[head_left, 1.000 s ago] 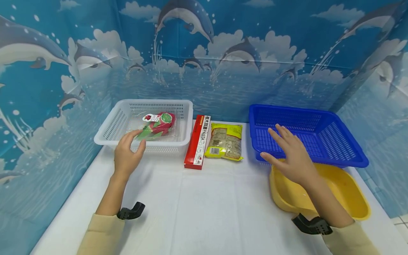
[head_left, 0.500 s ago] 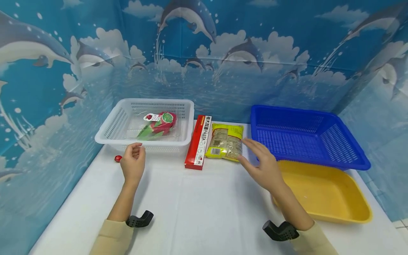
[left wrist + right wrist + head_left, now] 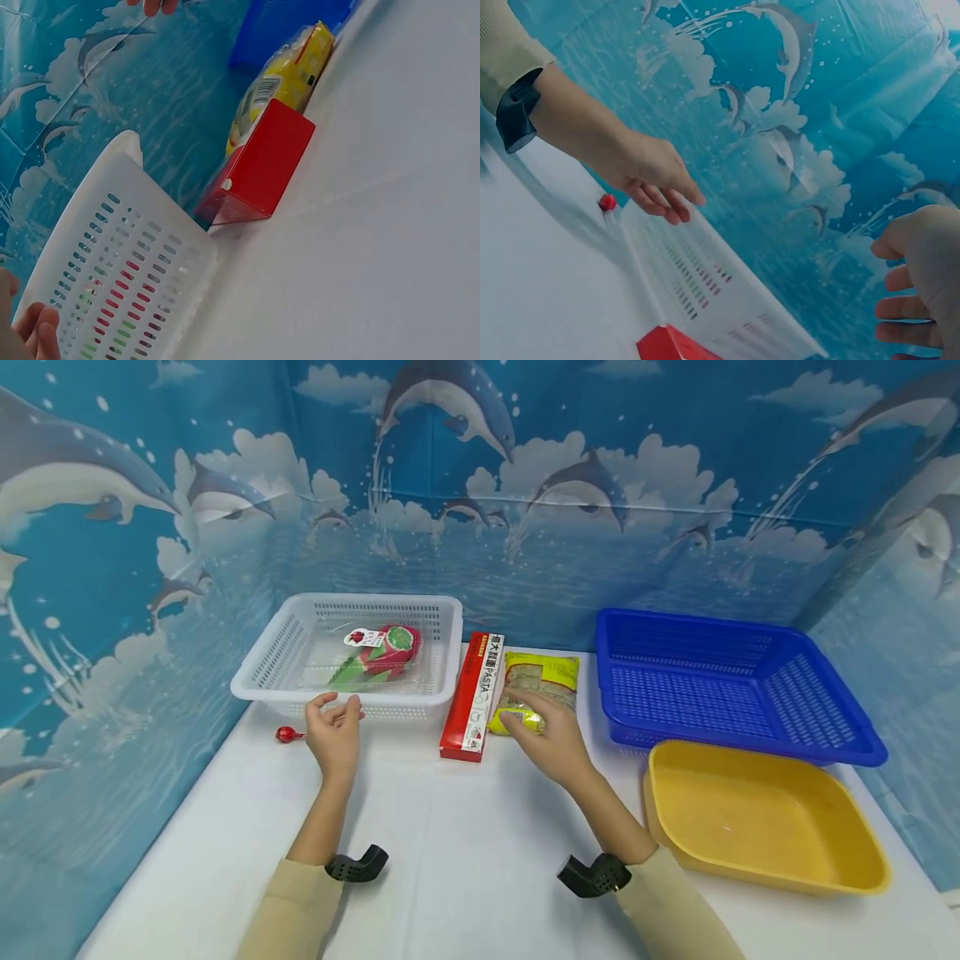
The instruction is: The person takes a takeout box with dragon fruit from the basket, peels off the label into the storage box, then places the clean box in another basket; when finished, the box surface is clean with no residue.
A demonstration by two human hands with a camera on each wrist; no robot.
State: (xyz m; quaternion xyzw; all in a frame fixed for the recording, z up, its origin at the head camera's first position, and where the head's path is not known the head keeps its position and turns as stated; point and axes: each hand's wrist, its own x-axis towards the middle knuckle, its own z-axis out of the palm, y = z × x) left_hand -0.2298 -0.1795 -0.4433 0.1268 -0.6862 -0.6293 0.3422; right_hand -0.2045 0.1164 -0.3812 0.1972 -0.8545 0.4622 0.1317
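My left hand hovers at the front rim of the white basket, fingers loosely bent and holding nothing. In the basket lies a red and green dragon fruit in a clear plastic package with a white label. A small red-wrapped candy, like a lollipop, lies on the table left of this hand. My right hand reaches over the yellow bag of grain-like food, overlapping part of it in the head view. Its fingers are relaxed, with nothing in them. Beside the bag lies a red and white pasta box.
A blue basket stands at the back right, with a yellow tub in front of it, close to its edge. A dolphin-printed curtain hangs behind and beside the white-covered table.
My left hand has drawn back from over the white basket and shifted right, uncovering the red candy. My right hand has moved left from the blue basket to the yellow bag.
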